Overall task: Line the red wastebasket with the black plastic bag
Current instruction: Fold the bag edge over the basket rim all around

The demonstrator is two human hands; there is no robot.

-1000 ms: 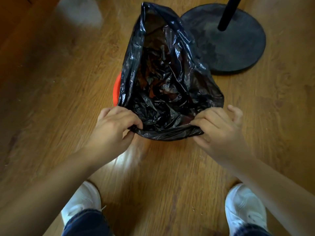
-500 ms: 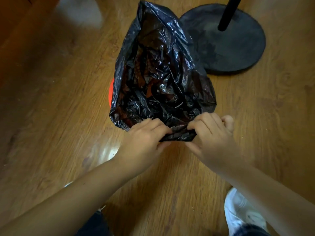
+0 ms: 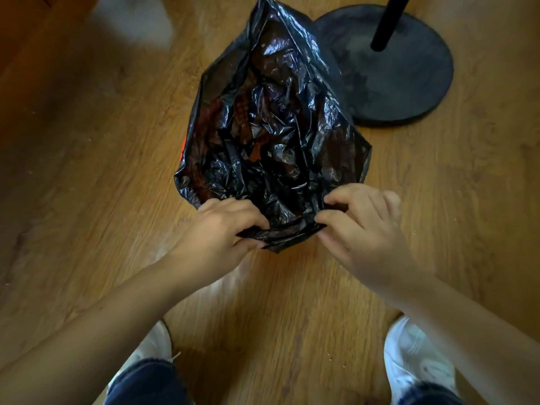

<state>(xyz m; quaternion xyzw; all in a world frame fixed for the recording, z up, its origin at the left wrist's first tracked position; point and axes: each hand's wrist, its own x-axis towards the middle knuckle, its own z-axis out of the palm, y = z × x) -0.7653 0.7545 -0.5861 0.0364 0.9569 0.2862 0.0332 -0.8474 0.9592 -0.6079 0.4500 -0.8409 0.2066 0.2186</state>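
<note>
The black plastic bag (image 3: 271, 135) stands crumpled and open on the wooden floor, draped over the red wastebasket (image 3: 183, 147). Only a thin red sliver of the basket shows at the bag's left edge; the rest is hidden. My left hand (image 3: 216, 232) pinches the bag's near rim from the left. My right hand (image 3: 362, 226) pinches the same rim from the right. The two hands are a short gap apart, with bunched plastic between them.
A round black stand base (image 3: 388, 68) with an upright black pole (image 3: 388, 21) sits just behind the bag to the right, touching it. My white shoes (image 3: 415, 358) are at the bottom of the view. A pale blurred patch (image 3: 131, 21) lies at the far left.
My left hand slid right along the bag's near rim toward my right hand, bunching the plastic. The bag's mouth has narrowed and less of the red basket shows.
</note>
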